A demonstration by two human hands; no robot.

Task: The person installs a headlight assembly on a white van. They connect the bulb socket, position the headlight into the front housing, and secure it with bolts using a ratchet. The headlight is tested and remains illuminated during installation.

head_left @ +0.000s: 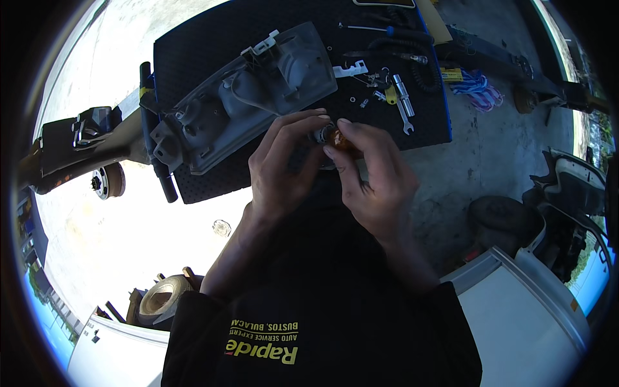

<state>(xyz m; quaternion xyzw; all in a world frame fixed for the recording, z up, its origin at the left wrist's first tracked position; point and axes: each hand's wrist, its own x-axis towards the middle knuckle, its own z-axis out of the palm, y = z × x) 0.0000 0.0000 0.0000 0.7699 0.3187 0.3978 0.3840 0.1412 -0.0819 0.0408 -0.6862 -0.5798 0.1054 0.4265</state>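
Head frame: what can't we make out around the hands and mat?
All in the head view:
Amber piece: partly covered by the right hand
Dark piece: partly covered by the left hand
Grey housing: underside hidden by its own body
Small metal parts: too small to identify
Yellow-edged object: cut off by the top edge

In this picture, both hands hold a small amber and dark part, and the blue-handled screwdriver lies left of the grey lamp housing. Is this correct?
Not fully. The head view shows the blue-handled screwdriver to the right of the grey lamp housing, not left. The rest stands: the left hand and right hand both hold the small amber and dark part.
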